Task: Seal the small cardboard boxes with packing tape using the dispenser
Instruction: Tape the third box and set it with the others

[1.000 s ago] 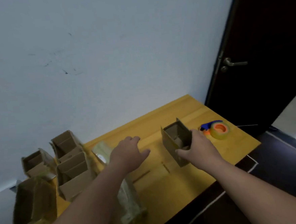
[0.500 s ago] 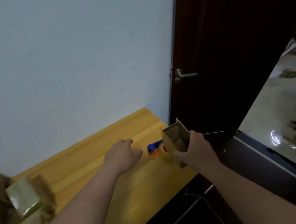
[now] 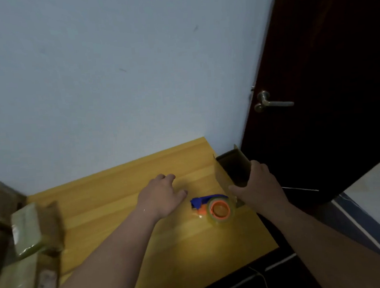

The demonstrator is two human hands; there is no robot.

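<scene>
Cardboard box [image 3: 226, 175]: sitting open-topped at the bench's [image 3: 112, 207] right edge, gripped by the right hand.
Left hand [image 3: 160, 196]: hovering with loosely relaxed fingers, holding nothing.
Tape dispenser [image 3: 213, 206]: lying between both hands.
Right hand [image 3: 258, 188]: clamping the box.

Left hand [image 3: 160, 196] extended forward, palm down, fingers loosely curled, holding nothing; right hand [image 3: 258, 187] extended, gripping a box [image 3: 230, 171]

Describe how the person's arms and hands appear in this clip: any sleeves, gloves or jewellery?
Both forearms are bare right down to the frame's edge, with no sleeves in view. The left hand and right hand wear no gloves, and no rings, watch or wristband show. The picture is dim and soft, so small markings cannot be ruled out.
</scene>
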